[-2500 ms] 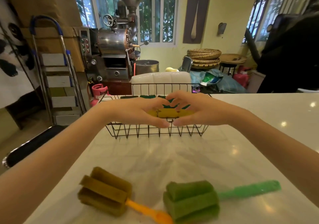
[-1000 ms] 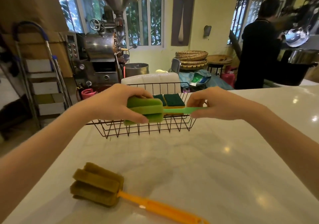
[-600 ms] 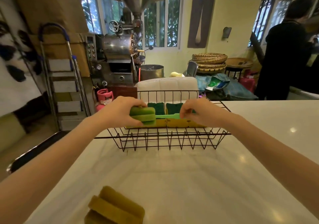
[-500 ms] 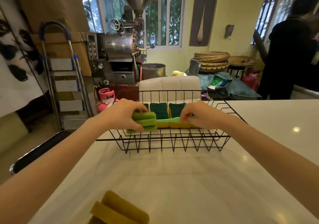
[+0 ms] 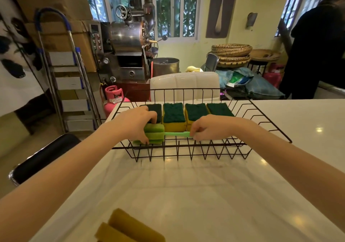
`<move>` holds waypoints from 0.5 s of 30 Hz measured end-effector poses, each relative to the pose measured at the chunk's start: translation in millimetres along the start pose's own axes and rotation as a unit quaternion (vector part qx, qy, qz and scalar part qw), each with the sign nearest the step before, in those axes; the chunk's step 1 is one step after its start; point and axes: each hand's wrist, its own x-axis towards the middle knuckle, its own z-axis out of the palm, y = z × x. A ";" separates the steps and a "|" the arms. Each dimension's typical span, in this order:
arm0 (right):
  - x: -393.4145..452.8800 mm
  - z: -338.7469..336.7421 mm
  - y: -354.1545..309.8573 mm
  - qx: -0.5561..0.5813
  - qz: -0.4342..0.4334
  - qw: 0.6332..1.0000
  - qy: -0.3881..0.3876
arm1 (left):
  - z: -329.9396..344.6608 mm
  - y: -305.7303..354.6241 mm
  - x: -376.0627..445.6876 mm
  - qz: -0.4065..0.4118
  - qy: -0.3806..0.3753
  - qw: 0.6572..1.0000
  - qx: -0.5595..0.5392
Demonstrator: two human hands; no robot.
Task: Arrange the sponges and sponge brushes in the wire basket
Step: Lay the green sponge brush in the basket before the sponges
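Note:
A black wire basket [image 5: 265,122] stands on the white counter. Along its far side lie several yellow sponges with dark green scouring tops [image 5: 174,115] in a row. A green sponge brush [image 5: 155,134] lies crosswise inside the basket's near part. My left hand [image 5: 133,125] grips its foam head, and my right hand [image 5: 209,128] pinches its thin green handle. An olive sponge brush [image 5: 128,226] lies on the counter at the bottom edge, its handle out of view.
The white counter [image 5: 186,195] stretches toward me and to the right. Beyond the basket stands a white padded chair back [image 5: 184,84]. A black stool seat [image 5: 43,156] sits left of the counter. A person in black [image 5: 315,51] stands at far right.
Both hands have lowered the green sponge brush into the basket's near side, in front of the sponge row. The view has tilted down and closer to the basket.

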 end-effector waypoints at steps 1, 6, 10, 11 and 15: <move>-0.5 0.1 0.0 0.001 -0.002 1.000 -0.001 | 0.9 -0.2 -0.6 -0.002 -0.005 1.000 -0.003; -6.3 -2.3 1.5 0.047 -0.017 0.998 0.023 | -6.9 -1.1 -8.4 -0.006 -0.032 0.999 -0.035; -19.1 -4.1 -2.2 0.094 -0.042 0.992 0.070 | -18.6 0.5 -22.0 -0.005 -0.032 0.996 -0.080; -24.5 -3.5 -4.2 0.103 -0.048 0.989 0.090 | -20.5 1.3 -25.5 -0.004 -0.025 0.996 -0.083; -59.5 9.1 -17.4 0.099 -0.076 0.967 0.221 | -21.8 4.7 -38.7 -0.003 0.006 0.996 -0.087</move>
